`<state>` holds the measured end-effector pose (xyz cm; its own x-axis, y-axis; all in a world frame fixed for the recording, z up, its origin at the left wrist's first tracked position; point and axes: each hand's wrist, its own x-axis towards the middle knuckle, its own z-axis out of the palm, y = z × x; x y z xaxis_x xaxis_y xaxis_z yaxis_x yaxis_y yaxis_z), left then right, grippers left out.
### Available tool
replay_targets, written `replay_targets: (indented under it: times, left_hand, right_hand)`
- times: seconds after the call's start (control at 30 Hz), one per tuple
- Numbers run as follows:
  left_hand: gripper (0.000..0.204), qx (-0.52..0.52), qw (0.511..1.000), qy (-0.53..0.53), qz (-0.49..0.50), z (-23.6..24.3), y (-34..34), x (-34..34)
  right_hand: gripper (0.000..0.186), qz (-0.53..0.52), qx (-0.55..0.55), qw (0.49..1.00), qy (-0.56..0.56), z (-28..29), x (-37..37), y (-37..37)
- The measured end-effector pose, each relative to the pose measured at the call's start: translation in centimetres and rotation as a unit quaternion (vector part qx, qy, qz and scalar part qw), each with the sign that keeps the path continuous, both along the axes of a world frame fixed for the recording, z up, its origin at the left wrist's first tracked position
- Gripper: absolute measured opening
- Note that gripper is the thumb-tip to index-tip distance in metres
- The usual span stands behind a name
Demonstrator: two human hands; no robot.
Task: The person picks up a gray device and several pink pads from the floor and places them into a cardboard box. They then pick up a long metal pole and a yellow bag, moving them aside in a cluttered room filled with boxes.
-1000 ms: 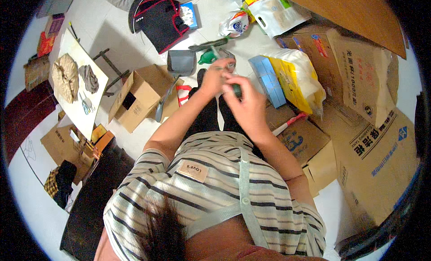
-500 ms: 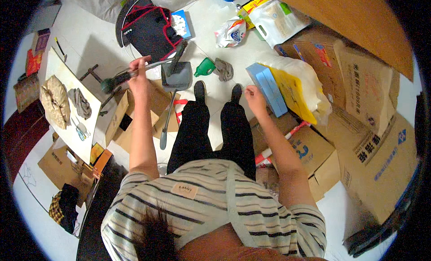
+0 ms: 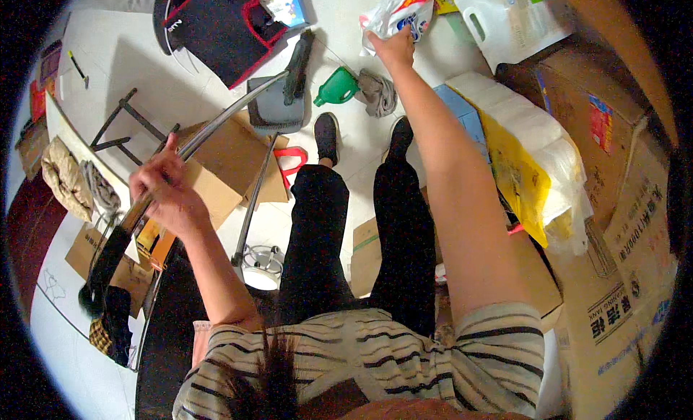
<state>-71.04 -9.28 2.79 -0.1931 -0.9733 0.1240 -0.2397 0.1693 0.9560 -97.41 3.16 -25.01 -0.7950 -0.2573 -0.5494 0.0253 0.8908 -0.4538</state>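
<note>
My left hand (image 3: 167, 192) is wrapped around the handle of a broom (image 3: 229, 115). The broom slants across the view, with its dark head (image 3: 297, 67) over the grey dustpan (image 3: 268, 117). The dustpan's long handle leans back toward my legs. Stretched far forward, my right hand (image 3: 394, 50) grips the near edge of a crumpled white plastic bag (image 3: 390, 12) with coloured print; its fingertips are partly hidden against the plastic. Between the dustpan and my right forearm lie a cut green plastic jug piece (image 3: 337, 88) and a grey cloth (image 3: 377, 93).
Cardboard boxes (image 3: 606, 275) crowd the right side, beside a yellow and white plastic-wrapped pack (image 3: 541, 145). An open carton (image 3: 216, 156) stands left of my legs. A black bag with red trim (image 3: 216, 33) lies ahead. A small white table (image 3: 61, 124) is at left.
My right hand has moved forward from beside the blue box to the white plastic bag and taken hold of it. My left hand has come back and lower with the broom handle, which now slants more steeply.
</note>
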Motion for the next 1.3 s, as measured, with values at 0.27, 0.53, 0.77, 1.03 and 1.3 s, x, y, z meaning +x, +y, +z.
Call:
replay_targets:
  times: [0.27,0.53,0.77,1.03,1.3]
  left_hand:
    - [0.033,-0.011,0.998,-0.013,0.062,-1.5,0.0,-1.4]
    - [0.034,-0.019,0.997,-0.032,0.072,-1.5,0.8,-2.1]
    - [0.030,-0.018,0.999,-0.016,0.036,-1.9,0.8,-3.0]
    - [0.032,-0.032,0.999,-0.019,0.000,-2.1,1.0,-3.3]
    - [0.032,-0.065,0.994,-0.056,0.061,-2.4,1.3,-4.0]
  right_hand:
    - [0.044,0.061,-0.004,0.995,0.082,-11.5,-6.4,7.0]
    - [0.074,0.084,-0.140,0.972,0.171,-5.1,1.4,0.0]
    - [0.065,0.071,0.048,0.993,0.085,-7.2,-0.6,-0.6]
    - [0.020,0.148,-0.158,0.973,0.080,-5.6,0.9,1.5]
    - [0.046,0.024,-0.069,0.961,0.267,-5.3,1.4,-1.1]
